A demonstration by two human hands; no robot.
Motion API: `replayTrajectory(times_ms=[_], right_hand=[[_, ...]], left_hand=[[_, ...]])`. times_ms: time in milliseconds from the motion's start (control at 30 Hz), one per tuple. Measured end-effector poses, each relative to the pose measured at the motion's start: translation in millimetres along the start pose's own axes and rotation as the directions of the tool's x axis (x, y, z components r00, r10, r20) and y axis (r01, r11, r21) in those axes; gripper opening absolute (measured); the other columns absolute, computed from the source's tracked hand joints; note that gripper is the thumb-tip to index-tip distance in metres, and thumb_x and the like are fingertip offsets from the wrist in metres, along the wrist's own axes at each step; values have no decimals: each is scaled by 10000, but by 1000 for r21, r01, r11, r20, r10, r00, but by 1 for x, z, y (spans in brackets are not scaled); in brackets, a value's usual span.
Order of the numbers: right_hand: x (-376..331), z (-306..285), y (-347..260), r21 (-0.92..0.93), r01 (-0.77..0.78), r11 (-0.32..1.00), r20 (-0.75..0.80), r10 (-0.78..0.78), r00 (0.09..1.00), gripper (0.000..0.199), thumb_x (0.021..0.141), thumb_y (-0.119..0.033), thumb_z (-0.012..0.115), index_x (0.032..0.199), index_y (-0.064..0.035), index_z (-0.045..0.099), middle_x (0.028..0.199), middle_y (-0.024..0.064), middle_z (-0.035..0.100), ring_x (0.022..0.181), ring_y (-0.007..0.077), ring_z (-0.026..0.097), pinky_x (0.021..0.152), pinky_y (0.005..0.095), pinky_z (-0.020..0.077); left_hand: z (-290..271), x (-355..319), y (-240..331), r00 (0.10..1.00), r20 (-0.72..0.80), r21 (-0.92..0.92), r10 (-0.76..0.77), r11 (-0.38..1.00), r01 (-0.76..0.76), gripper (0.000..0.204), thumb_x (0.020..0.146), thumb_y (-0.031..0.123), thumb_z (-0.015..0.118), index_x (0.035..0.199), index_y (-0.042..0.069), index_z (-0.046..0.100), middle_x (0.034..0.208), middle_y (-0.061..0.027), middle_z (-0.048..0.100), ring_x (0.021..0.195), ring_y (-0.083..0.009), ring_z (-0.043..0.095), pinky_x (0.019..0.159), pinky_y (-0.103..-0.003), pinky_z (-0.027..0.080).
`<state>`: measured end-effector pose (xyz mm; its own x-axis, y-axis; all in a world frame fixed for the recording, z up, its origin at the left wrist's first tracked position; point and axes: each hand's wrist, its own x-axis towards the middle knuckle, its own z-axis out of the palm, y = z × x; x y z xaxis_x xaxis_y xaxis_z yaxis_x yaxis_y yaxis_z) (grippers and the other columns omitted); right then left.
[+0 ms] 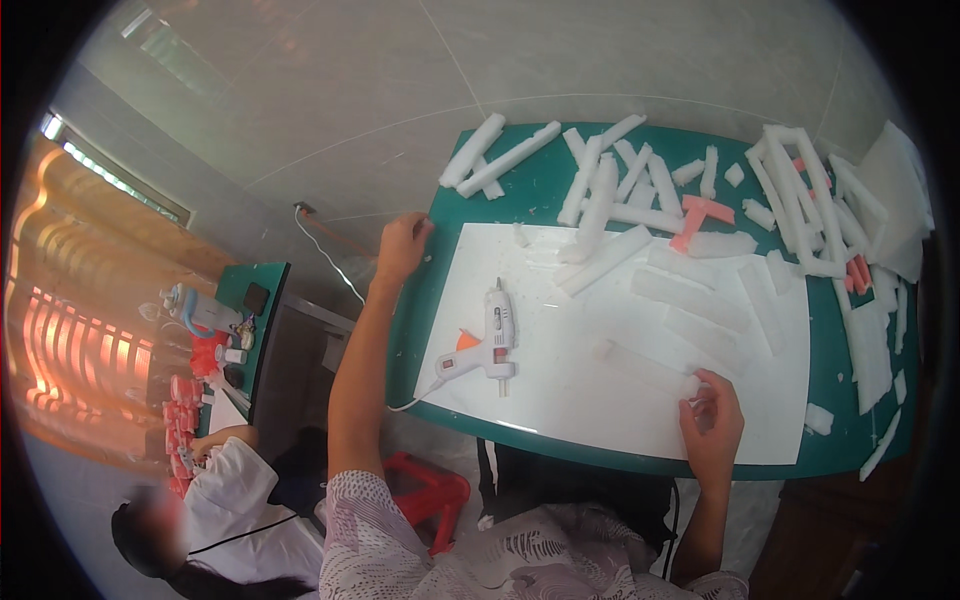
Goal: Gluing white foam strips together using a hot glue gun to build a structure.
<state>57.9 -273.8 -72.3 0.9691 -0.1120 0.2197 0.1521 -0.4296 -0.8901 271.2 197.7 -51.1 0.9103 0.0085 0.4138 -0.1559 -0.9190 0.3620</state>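
Left hand [404, 248] outstretched, perhaps half-curled; right hand [713, 418] in a pinch

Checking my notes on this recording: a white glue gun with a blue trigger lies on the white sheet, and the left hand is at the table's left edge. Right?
Not quite: the head view shows an orange trigger, not blue. The glue gun does lie on the white sheet, and the left hand is at the left edge of the table.

- Green table [412, 335]: its left edge beside my left hand [403, 250].
- White sheet [600, 425]: beneath my right hand [714, 420].
- White foam strips [600, 195]: lying beyond my right hand.
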Motion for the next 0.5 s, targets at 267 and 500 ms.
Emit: replayTrajectory(times_ms=[267, 500], right_hand=[[1, 1, -2, -25, 10, 1000, -4, -10, 1000, 410, 779, 50, 677, 1174, -24, 600, 942, 96, 602, 751, 170, 580, 675, 272, 479], [0, 1, -1, -30, 37, 999, -46, -38, 998, 397, 783, 47, 673, 1168, -18, 599, 940, 104, 602, 749, 172, 581, 679, 275, 482]], left_hand=[[-17, -12, 28, 999, 37, -53, 19, 998, -17, 170, 874, 113, 664, 985, -15, 679, 891, -207, 681, 776, -352, 665, 705, -395, 517], [-11, -9, 50, 984, 97, -84, 151, 986, -143, 135, 851, 86, 663, 946, -8, 675, 857, -194, 674, 764, -369, 648, 691, -410, 502]])
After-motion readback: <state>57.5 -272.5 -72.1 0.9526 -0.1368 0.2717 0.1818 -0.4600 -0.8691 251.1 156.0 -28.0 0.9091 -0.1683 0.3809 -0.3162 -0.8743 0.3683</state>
